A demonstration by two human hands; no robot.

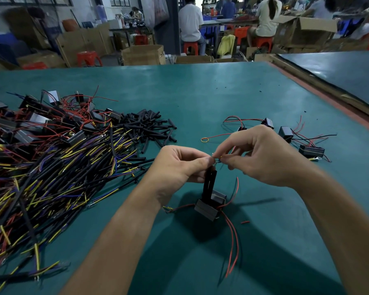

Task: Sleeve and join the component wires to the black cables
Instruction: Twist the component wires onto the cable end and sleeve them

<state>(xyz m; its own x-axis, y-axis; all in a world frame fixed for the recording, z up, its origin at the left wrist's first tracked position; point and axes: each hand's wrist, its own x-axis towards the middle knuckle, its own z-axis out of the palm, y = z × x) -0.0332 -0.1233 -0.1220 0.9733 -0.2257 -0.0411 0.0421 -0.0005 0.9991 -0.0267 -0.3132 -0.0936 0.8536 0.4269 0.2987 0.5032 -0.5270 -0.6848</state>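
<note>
Bare forearms (119, 241) closest, in from the near edge of the table (200, 92) and meeting over its middle. Left hand (179, 165) with thumb and forefinger pinched on thin wire ends (216, 160), right hand (262, 158) pinched on the same ends from the other side, fingertips of the two almost touching. Twisted together or not: too small and blurred to tell. Hanging from the left pinch, two black lengths (209, 184), cable or sleeve hard to tell, down to a black component (210, 206), tilted, resting on the table or just above it, cannot tell which. Red wires (232, 248) trailing from that block toward the near edge, a short red scrap (245, 222) just beside them. Further out, toward the right edge, a few spare modules (285, 134) with red and black leads, and beyond the hands a red wire with a yellow loop (205, 139). Along the left edge, a big heap of black cables (51, 177) with yellow and purple cores; behind it, a pile of short black sleeves (151, 128) and a tangle of boxed units (36, 124) with red leads. Past the far edge, cardboard boxes (143, 54), red stools (87, 58) and seated people (191, 22)
</note>
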